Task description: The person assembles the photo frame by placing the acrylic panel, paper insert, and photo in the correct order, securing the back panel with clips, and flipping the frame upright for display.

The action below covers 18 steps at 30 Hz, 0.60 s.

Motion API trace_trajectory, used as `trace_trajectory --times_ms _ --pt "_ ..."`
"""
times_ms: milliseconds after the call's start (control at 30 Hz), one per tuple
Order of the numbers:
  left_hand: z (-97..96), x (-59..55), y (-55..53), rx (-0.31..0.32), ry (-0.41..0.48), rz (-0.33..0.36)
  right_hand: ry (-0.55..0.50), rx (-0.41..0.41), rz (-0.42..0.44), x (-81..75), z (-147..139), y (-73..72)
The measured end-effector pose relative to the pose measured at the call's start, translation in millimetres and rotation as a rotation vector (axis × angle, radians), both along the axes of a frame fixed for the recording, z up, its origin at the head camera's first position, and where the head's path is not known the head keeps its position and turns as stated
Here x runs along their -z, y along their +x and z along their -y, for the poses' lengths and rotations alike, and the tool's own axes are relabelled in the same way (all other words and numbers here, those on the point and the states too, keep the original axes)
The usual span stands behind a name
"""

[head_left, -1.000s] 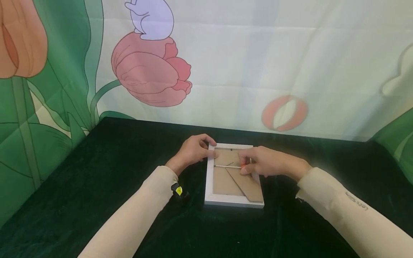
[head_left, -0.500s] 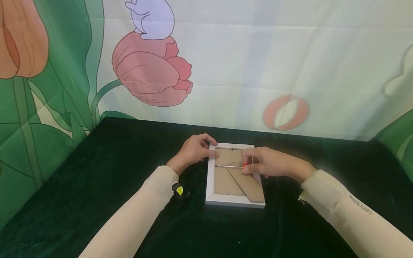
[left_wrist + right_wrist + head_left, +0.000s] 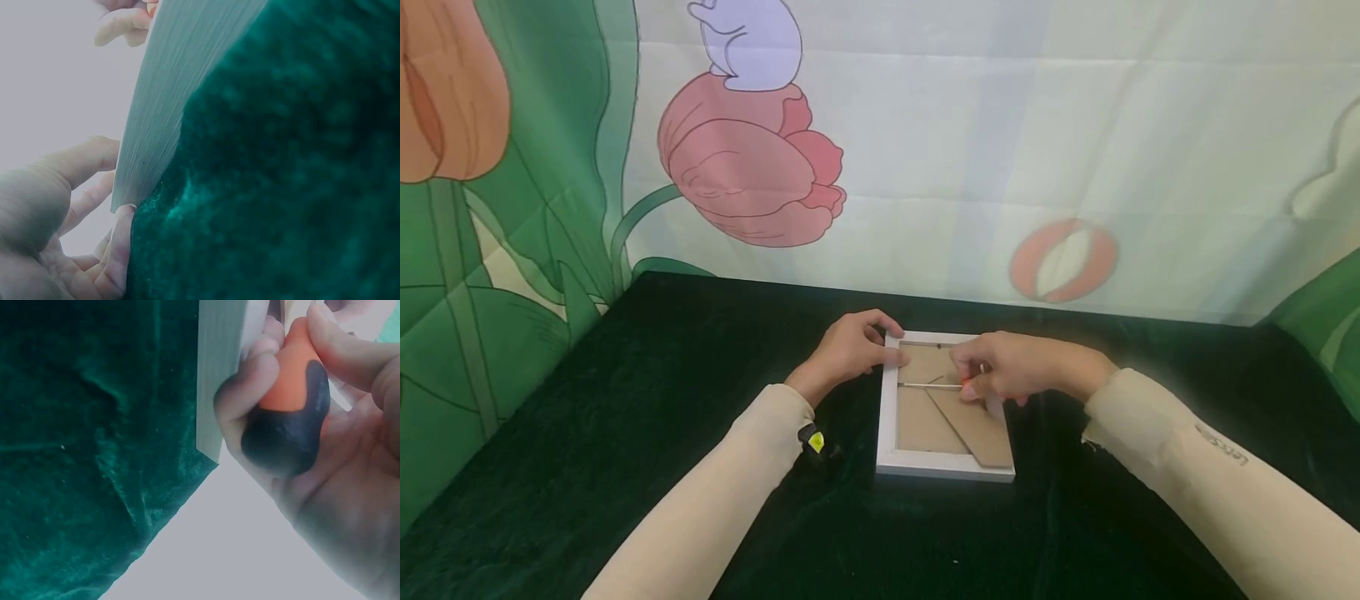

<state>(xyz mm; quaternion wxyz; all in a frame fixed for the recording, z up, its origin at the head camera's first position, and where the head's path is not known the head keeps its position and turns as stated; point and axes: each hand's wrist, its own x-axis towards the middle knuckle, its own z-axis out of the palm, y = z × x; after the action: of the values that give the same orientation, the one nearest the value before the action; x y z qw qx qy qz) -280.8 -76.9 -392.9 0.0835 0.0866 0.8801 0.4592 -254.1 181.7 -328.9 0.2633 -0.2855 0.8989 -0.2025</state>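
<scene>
A white picture frame lies face down, its brown backing board and slanted easel leg uppermost. My left hand grips the far left corner, thumb on the border; in the left wrist view a fingertip presses the frame's pale side. My right hand holds a screwdriver, its thin metal shaft lying across the backing toward the frame's left inner edge. The orange and black handle sits between thumb and curled fingers in the right wrist view. Whether the tip touches anything is too small to tell.
Dark green velvety cloth covers the table. Behind it hangs a pale backdrop printed with tulips and leaves. A small dark tab shows at the backing's far edge. A black strap with a yellow mark is at the left wrist.
My right hand shifts slightly left and away from me, its fingers moving on the screwdriver handle. The shaft stays at about the same place; my left hand and the picture frame hold still.
</scene>
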Motion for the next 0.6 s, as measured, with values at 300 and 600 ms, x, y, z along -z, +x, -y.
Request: trace_trajectory --times_ms 300,600 --pt "0.2 -1.5 -1.3 -0.004 -0.005 -0.006 0.115 0.003 0.075 -10.5 11 -9.0" --pt "-1.3 0.3 -1.0 0.002 -0.004 0.0 0.087 0.031 0.084 -4.7 7 -8.8"
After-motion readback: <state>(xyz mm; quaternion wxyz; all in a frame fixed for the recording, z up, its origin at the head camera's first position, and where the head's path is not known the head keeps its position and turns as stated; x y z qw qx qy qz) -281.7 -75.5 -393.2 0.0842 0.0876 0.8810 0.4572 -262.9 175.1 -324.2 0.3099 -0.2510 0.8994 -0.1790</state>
